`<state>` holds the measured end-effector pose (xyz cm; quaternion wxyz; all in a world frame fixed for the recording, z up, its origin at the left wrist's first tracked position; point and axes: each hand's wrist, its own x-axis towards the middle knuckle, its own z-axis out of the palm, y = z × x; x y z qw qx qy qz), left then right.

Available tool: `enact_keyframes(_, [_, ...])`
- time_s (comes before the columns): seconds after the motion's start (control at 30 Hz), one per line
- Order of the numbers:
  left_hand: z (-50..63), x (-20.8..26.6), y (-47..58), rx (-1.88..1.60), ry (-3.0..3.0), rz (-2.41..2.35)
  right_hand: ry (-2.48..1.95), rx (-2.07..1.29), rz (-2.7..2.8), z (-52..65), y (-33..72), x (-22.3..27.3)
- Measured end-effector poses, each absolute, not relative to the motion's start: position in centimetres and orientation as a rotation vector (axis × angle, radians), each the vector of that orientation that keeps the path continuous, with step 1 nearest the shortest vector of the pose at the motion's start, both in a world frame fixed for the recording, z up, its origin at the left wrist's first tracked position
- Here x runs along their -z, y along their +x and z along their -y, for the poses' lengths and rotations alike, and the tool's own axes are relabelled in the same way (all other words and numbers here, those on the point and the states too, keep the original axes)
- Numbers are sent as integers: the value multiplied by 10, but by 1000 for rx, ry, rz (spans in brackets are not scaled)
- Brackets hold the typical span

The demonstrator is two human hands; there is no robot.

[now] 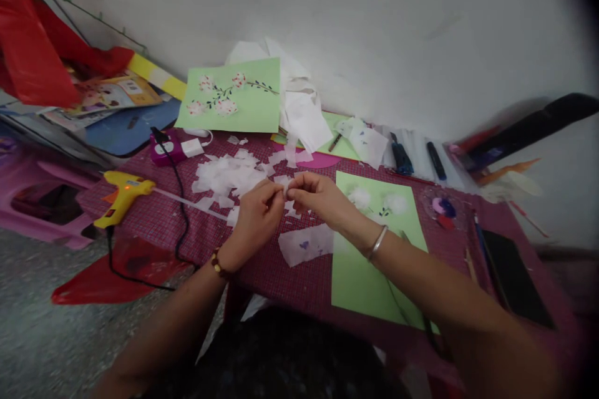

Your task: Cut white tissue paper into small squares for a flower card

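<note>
My left hand and my right hand meet fingertip to fingertip over the table, each closed in a pinch. Between them is a small piece of white tissue paper, mostly covered by the fingers. Just behind my left hand lies a loose heap of torn white tissue paper. Under my right forearm rests a green sheet bearing white tissue flowers and dark painted leaves. A white paper strip with a purple smudge lies below my hands, beside that sheet.
A yellow glue gun lies at the left edge, near a purple power adapter and black cord. Behind stands a finished-looking green flower picture. A paint palette, a blue cutter and a black slab are on the right.
</note>
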<state>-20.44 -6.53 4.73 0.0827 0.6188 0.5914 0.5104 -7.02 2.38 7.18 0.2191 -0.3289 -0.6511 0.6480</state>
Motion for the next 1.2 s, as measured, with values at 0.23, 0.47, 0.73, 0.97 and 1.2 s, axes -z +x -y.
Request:
enact_keyframes(0.23, [65,-46,-206,-1460,1821,-1734,-906,-1786,1864,-28,-71,-70])
enact_keyframes(0.47, [65,-47,-208,-1516,1640,-1791,-882,-1760,1923,-29,-75,-69])
enact_keyframes(0.73, [65,-44,-212,-1549,1393,-1653,-829,-1768,1936,-27,-81,-65])
enact_keyframes(0.97, [71,-50,-226,-1483,1446,-1779,-976,-1438,2018,-36,-81,-63])
enact_keyframes(1.2, [69,-59,-293,-1143,1469,-2166,-1104,-1392,1995,-67,-75,-51])
